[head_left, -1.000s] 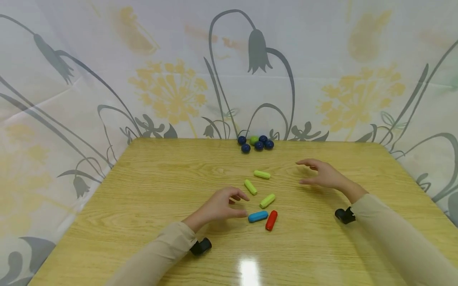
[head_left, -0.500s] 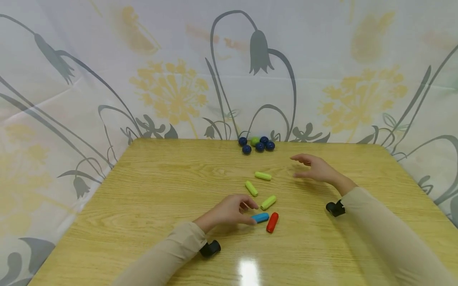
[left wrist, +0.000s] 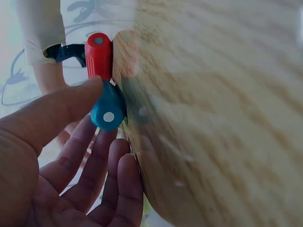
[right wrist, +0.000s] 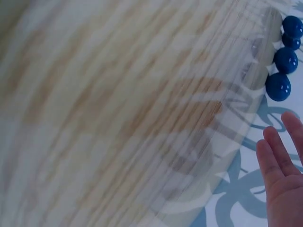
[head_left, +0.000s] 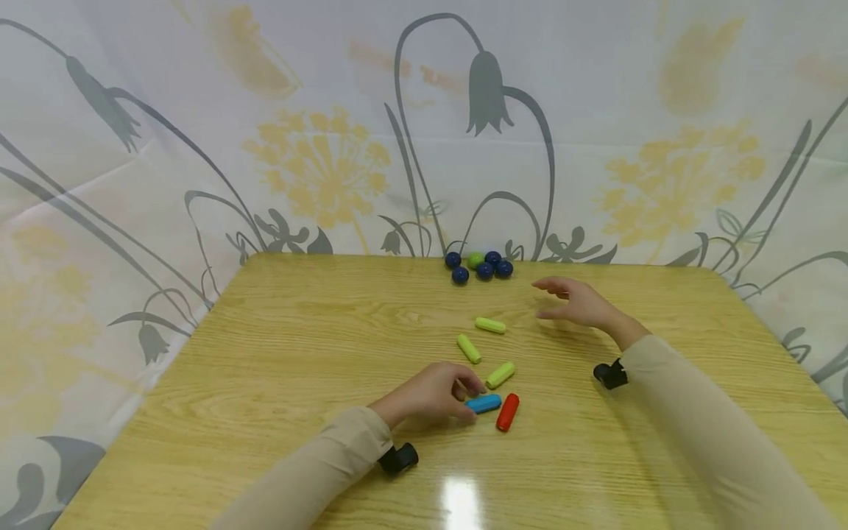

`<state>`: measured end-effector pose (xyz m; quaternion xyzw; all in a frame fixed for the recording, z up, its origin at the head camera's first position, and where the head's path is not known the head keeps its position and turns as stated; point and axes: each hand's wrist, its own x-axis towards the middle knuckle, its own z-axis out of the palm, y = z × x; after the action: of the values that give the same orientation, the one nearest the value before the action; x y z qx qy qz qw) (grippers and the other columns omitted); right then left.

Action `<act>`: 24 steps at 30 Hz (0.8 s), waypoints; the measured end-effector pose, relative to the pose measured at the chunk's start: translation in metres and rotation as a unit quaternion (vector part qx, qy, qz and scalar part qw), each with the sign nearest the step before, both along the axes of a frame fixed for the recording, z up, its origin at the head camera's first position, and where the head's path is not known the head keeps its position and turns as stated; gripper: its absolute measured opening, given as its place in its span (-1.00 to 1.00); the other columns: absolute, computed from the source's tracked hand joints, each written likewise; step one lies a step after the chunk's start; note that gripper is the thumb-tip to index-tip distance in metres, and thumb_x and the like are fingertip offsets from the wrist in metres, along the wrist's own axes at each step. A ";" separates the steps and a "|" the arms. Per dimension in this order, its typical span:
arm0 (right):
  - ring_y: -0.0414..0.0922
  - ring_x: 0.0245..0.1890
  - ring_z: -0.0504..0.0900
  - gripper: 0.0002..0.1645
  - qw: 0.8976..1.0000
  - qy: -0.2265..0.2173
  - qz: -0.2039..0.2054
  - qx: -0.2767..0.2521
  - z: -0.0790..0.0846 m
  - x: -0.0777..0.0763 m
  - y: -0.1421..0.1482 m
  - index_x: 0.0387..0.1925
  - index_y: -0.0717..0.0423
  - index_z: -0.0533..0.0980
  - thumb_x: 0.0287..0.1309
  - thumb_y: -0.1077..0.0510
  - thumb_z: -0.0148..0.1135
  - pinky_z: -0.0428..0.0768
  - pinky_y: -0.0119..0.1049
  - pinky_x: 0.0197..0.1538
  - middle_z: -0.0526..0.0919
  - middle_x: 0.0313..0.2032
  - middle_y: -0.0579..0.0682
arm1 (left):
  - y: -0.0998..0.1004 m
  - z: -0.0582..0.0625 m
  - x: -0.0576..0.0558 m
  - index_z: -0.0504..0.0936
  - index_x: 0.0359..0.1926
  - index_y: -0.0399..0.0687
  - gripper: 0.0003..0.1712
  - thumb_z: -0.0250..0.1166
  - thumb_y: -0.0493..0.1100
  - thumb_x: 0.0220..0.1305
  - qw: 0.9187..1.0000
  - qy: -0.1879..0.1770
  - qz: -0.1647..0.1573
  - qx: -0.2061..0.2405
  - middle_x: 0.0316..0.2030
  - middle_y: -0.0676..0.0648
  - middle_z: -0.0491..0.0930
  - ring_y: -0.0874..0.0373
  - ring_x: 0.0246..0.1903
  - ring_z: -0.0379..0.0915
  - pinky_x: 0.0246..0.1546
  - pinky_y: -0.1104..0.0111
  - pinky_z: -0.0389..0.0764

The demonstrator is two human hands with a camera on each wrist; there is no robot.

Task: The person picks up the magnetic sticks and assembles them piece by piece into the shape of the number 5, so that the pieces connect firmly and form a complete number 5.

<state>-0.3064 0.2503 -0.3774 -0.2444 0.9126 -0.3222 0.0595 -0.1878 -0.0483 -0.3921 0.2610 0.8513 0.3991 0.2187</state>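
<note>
On the wooden table lies a short ridged blue stick (head_left: 484,404), with a pale round spot on its end in the left wrist view. My left hand (head_left: 430,394) is at its left end, thumb on the near side and bent fingers on the far side. In the left wrist view, the thumb overlaps the blue stick (left wrist: 108,106) and the fingers are loosely spread. A red stick (head_left: 508,412) lies just right of the blue one. My right hand (head_left: 579,302) hovers at the right with thumb and fingers apart, holding nothing.
Three yellow-green sticks (head_left: 500,375) lie scattered beyond the blue one. Several dark blue balls (head_left: 460,275) and a green ball (head_left: 475,260) sit at the table's (head_left: 318,316) far edge, against a flower-patterned cloth (head_left: 318,110).
My left hand has moved right and slightly nearer, bringing thumb and fingers around the blue stick's left end. My right hand has moved left and a little farther away. The sticks lie where they were.
</note>
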 end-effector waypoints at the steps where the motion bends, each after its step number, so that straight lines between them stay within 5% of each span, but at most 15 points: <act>1: 0.32 0.20 0.23 -0.28 1.000 -0.002 0.000 -0.001 0.000 -0.001 -0.001 0.25 0.34 0.26 0.12 0.17 0.30 0.19 0.15 0.24 0.29 0.21 0.33 | 0.000 0.000 0.000 0.64 -0.15 -0.10 -0.66 0.45 -0.31 -0.02 1.000 0.002 -0.002 0.000 -0.26 0.09 0.58 0.26 -0.29 0.47 -0.25 0.50 0.49; 24: 0.29 0.19 0.25 -0.35 0.999 -0.030 -0.017 -0.026 -0.006 -0.032 -0.010 0.24 0.29 0.27 0.16 0.22 0.26 0.23 0.16 0.21 0.30 0.22 0.30 | -0.003 0.003 0.001 0.66 -0.16 -0.10 -0.73 0.30 -0.39 0.08 1.000 0.000 -0.001 -0.010 -0.26 0.08 0.59 0.26 -0.28 0.50 -0.25 0.48 0.52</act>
<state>-0.3382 0.2401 -0.3837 -0.2204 0.9059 -0.3536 0.0751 -0.1872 -0.0516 -0.3889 0.2595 0.8548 0.3909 0.2219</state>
